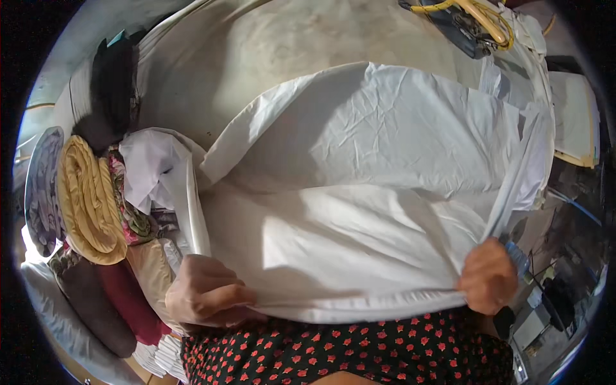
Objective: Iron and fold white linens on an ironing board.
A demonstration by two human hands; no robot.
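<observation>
A large white cloth [356,216] lies spread over the padded pressing table in front of me, its near edge stretched between my two hands. My left hand [209,291] is closed around the cloth's near left corner. At the near right corner my right hand [488,276] grips the same cloth, slightly blurred. Creases cross the far half of the cloth, and soft folds run through the near half. Its far left edge is turned in a slanting band.
An iron [457,29] with a yellow cord sits at the table's [308,33] far right. Along the left stand a rolled yellow quilt [91,202], several folded fabrics including a maroon one [132,303], and a dark cloth [113,86]. A white board-like object [572,115] is beyond the right edge.
</observation>
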